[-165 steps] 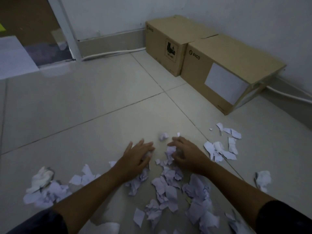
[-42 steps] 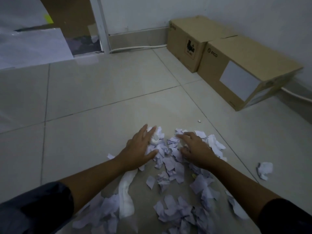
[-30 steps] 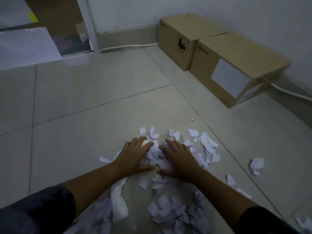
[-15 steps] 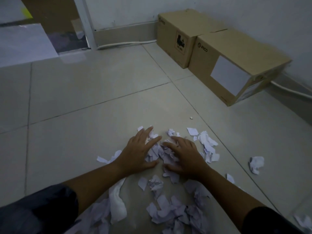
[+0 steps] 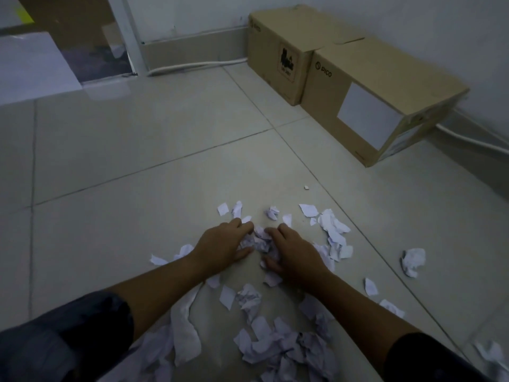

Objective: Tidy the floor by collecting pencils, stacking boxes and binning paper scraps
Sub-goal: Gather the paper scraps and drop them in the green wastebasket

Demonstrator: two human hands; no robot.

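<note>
Below, a head-worn view of a pale tiled floor (image 5: 137, 150), read from left to right. At far left a doorway (image 5: 82, 45) opens beyond a white frame; a white cable (image 5: 192, 66) runs along the skirting from it. A long torn paper strip (image 5: 184, 334) lies under the left forearm, whose dark sleeve (image 5: 63, 340) fills the lower left corner. The left hand (image 5: 223, 246) rests palm-down on the floor, its fingers curled inward round one side of a small mound of crumpled paper scraps (image 5: 259, 241). The right hand (image 5: 294, 255) mirrors it, fingers and thumb curled round the other side, so that the mound is cupped between both grips, the fingertips nearly meeting above it. Loose scraps (image 5: 334, 230) lie scattered just beyond and to the right of the hands; a denser heap of scraps (image 5: 286, 346) sits between the forearms, nearer the viewer. One crumpled paper ball (image 5: 413, 260) lies well apart at right. Against the wall at upper right stand two cardboard boxes side by side and touching: a smaller box (image 5: 278, 53) with a black printed mark, and a larger box (image 5: 385, 86) bearing a blank white label.
</note>
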